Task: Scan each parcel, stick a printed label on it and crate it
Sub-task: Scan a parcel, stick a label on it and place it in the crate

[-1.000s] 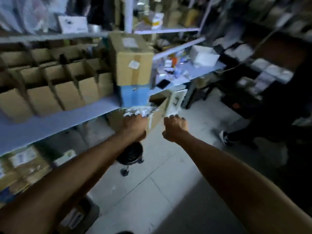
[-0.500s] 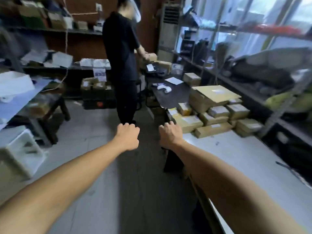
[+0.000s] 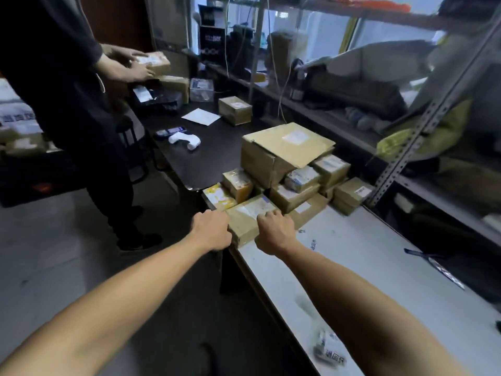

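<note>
White table (image 3: 379,280), near end: small wrapped packet (image 3: 329,348), blurred. At the table's left corner: brown parcel (image 3: 250,217), front of the stack, left hand (image 3: 211,230) curled at its left edge, right hand (image 3: 273,233) curled over its near right top; whether either truly grips cannot be told. Behind: stacked parcels (image 3: 287,156); black table (image 3: 214,147) with white scanner (image 3: 185,139); a second person (image 3: 59,85) holding a box (image 3: 153,62).

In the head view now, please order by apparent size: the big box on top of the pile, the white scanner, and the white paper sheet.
1. big box, clearly largest.
2. paper sheet and scanner look alike; both lie farther away, so no ranking.
</note>
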The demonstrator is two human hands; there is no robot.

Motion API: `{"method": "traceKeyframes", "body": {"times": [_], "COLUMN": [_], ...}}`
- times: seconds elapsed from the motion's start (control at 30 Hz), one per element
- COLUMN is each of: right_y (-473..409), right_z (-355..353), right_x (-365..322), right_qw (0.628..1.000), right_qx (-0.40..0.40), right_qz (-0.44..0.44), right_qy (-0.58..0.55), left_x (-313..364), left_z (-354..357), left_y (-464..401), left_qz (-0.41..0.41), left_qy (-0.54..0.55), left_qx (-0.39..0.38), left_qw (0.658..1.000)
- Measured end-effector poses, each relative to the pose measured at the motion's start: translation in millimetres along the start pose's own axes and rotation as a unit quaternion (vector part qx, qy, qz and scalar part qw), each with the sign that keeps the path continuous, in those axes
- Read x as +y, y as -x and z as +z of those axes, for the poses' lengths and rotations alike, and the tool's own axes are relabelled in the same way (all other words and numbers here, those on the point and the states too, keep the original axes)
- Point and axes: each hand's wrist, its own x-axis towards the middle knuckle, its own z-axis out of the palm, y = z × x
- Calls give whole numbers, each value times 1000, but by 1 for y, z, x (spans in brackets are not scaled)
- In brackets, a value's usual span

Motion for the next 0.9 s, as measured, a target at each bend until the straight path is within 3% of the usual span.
{"method": "traceKeyframes", "body": {"times": [0.23, 0.43, 0.67, 0.77, 0.9], "right_y": [-166, -257, -290, -290, -261], "right_z": [26, 51, 74, 67, 48], "right_x": [1, 3, 2, -1, -11], "right_qw": [984, 952, 937, 909, 879], "right_qx": [-33, -76, -97, -60, 67], "right_qz": [106, 202, 232, 256, 237], "right_qy": [-142, -216, -244, -324, -408], "left_x": [-54, -76, -78, -83, -83], "left_z": [13, 41, 64, 66, 55], "left_y": [-161, -254, -296, -293, -271], "left_qz": [-42, -82, -115, -128, -122], "left_qy": [172, 377, 477, 534, 667], "left_qx": [-41, -102, -98, -72, -33], "left_qw": [983, 917, 866, 833, 734]}}
